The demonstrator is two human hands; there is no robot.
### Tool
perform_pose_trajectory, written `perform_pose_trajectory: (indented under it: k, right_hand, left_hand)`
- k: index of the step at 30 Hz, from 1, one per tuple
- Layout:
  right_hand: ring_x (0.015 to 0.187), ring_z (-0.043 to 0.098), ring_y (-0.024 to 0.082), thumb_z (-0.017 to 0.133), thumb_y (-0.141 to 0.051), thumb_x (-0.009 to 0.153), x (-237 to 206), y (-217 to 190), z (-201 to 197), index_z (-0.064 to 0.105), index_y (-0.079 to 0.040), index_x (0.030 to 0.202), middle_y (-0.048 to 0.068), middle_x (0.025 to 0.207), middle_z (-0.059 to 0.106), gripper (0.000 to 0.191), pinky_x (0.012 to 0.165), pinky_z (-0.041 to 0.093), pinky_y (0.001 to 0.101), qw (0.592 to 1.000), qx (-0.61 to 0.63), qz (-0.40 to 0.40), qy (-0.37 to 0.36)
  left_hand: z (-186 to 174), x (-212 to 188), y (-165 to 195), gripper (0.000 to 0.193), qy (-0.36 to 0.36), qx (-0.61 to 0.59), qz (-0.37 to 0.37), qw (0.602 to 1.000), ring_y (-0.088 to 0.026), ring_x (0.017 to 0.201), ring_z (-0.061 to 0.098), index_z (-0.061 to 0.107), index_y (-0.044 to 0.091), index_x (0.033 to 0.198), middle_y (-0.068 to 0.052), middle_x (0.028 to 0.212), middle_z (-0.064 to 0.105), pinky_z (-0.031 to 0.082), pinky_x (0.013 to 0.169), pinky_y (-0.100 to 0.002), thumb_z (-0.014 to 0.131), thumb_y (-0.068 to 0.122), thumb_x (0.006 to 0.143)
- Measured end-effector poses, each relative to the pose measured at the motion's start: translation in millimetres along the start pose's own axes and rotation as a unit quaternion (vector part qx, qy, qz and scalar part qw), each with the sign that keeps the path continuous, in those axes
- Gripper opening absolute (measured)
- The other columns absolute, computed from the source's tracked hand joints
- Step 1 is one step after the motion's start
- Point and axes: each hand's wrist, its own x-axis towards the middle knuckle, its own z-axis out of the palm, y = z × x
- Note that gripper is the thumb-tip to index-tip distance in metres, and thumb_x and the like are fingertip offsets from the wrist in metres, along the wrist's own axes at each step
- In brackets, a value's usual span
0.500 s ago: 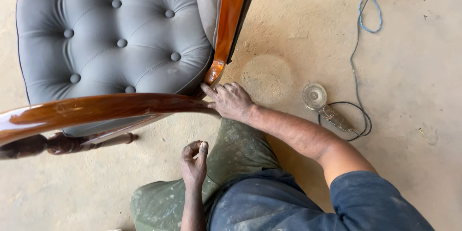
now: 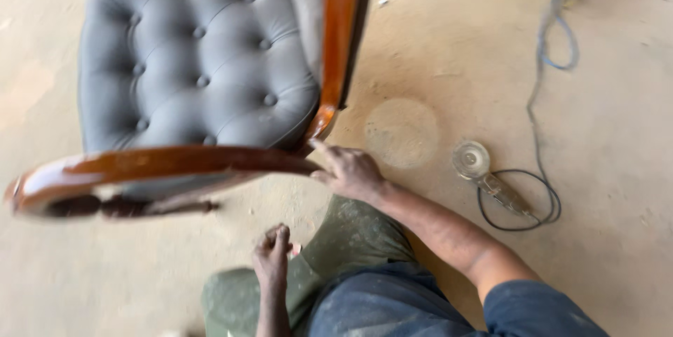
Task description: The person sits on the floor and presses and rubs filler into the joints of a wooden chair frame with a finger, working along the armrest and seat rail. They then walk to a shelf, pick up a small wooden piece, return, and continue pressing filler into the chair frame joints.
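Note:
A chair with a grey button-tufted seat and a glossy brown wooden frame lies tilted on the floor in front of me. My right hand rests with its fingertips on the spot where the curved wooden rail meets the upright wooden post; it touches the wood without wrapping around it. My left hand hovers lower down by my knee, fingers curled into a loose fist. A small pale bit shows beside it, too blurred to identify.
An electric power tool with a round disc lies on the dusty concrete floor to the right, its black cord looped beside it and a blue cable trailing away. My knees in stained green trousers are below.
The camera has shifted, so the chair sits slightly lower and further right in view. Both hands stay about where they were, the right still on the wooden joint.

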Motion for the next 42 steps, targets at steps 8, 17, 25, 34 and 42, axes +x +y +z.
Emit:
perform_pose_trajectory:
  k: [8, 17, 25, 34, 42]
  right_hand:
    - [0.069, 0.070, 0.019, 0.075, -0.041, 0.092, -100.7, 50.1, 16.9, 0.063, -0.003, 0.136, 0.007, 0.077, 0.070, 0.060, 0.060, 0.058, 0.0350, 0.989, 0.128, 0.061, -0.037]
    - [0.065, 0.066, 0.016, 0.074, -0.044, 0.091, -132.9, 91.2, 11.9, 0.066, -0.005, 0.132, 0.005, 0.077, 0.069, 0.057, 0.064, 0.056, 0.0338, 0.971, 0.177, 0.090, -0.136]
    - [0.064, 0.062, 0.014, 0.074, -0.042, 0.094, -91.1, 77.6, 15.7, 0.068, -0.002, 0.129, 0.005, 0.079, 0.067, 0.053, 0.061, 0.055, 0.0298, 0.968, 0.221, 0.008, -0.121]
    - [0.084, 0.064, 0.014, 0.074, -0.038, 0.105, 13.9, -36.8, 25.4, 0.068, 0.001, 0.127, 0.011, 0.104, 0.072, 0.046, 0.076, 0.056, 0.0294, 0.949, 0.281, -0.113, -0.092]
    - [0.081, 0.068, 0.013, 0.073, -0.036, 0.102, 99.2, -264.4, -52.2, 0.071, -0.002, 0.120, 0.005, 0.089, 0.071, 0.039, 0.084, 0.059, 0.0309, 0.903, 0.343, -0.115, -0.234]
  left_hand:
    - [-11.5, -34.0, 31.5, 0.042, 0.131, 0.021, -0.032, 0.991, -0.016, 0.080, 0.070, 0.074, 0.001, 0.100, -0.008, 0.117, 0.076, 0.059, 0.068, -0.030, 0.078, 0.041, 0.088]
    - [-16.8, -104.5, 95.6, 0.034, 0.288, 0.080, 0.124, 0.946, -0.020, 0.108, 0.073, 0.076, 0.007, 0.104, -0.011, 0.115, 0.075, 0.060, 0.090, -0.035, 0.078, 0.041, 0.098]
    - [-25.5, -146.9, 150.0, 0.034, 0.315, 0.172, 0.165, 0.919, -0.020, 0.114, 0.070, 0.070, 0.007, 0.115, -0.014, 0.132, 0.062, 0.069, 0.086, -0.031, 0.078, 0.034, 0.098]
    - [-89.3, -57.8, 130.8, 0.044, 0.220, 0.423, 0.225, 0.850, -0.031, 0.102, 0.071, 0.067, 0.007, 0.123, -0.015, 0.126, 0.065, 0.062, 0.075, -0.038, 0.080, 0.038, 0.095]
    - [-164.9, 4.7, 148.3, 0.036, 0.219, 0.342, 0.063, 0.912, -0.033, 0.110, 0.066, 0.067, 0.010, 0.117, -0.014, 0.131, 0.063, 0.059, 0.084, -0.044, 0.072, 0.038, 0.095]
